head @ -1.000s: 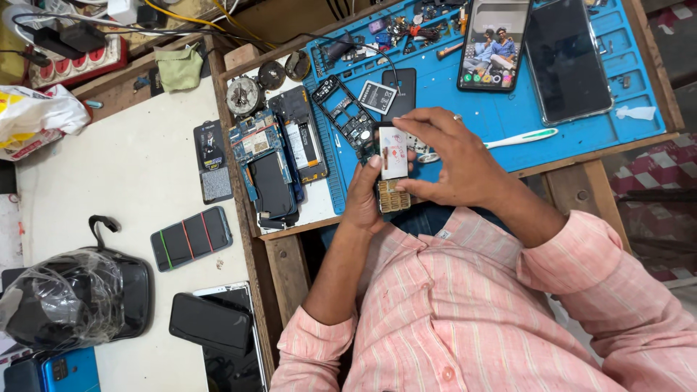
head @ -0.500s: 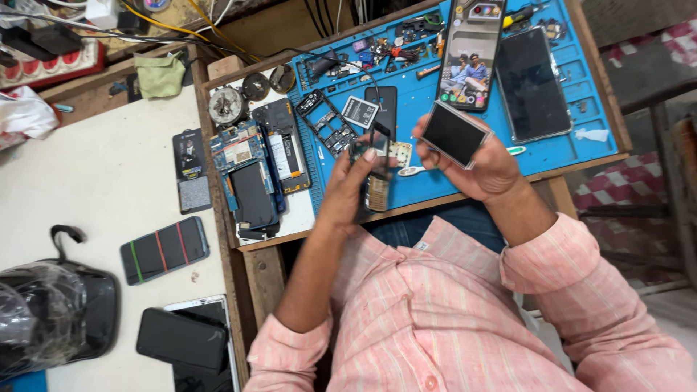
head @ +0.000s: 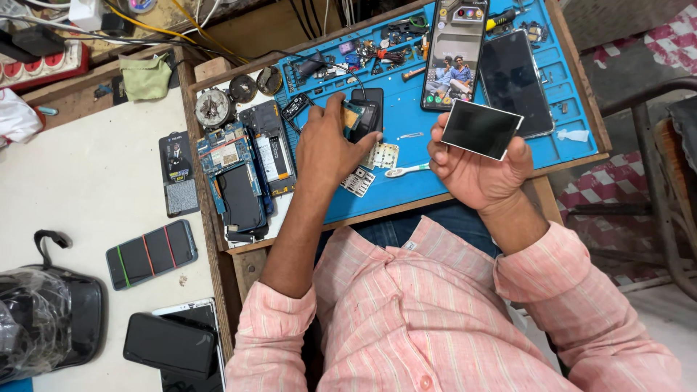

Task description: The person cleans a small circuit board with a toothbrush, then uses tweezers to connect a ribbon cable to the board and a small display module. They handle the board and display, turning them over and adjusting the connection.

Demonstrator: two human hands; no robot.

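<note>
Overhead, a person in a pink striped shirt sits at a blue repair mat point(head: 406, 192) that covers a wooden bench. The right hand point(head: 479, 170) holds a small dark display panel point(head: 481, 129) with a pale border, pinched by its edges between thumb and fingers, raised a little above the mat's right half. The left hand point(head: 328, 145) is closed around a small phone part with a teal circuit board point(head: 353, 116), pressing it beside a black phone body point(head: 370, 110) at the mat's centre; how tightly the fingers grip cannot be told.

Just beside the left hand lie two pale keypad pieces point(head: 372, 168) and a white-handled tool point(head: 406, 170). Above the right hand rest a smartphone showing a photo point(head: 454, 62) and a dark-screened phone point(head: 514, 80), side by side. Left of the mat an opened phone with exposed boards point(head: 239, 174) lies on the bench edge.

To do this handling well, the display panel is best kept gripped by its edges only, glass untouched, and held level and clear of the loose screws and tools at the mat's top. The left hand should steady the board flat, so nothing slides while the panel is brought near.
</note>
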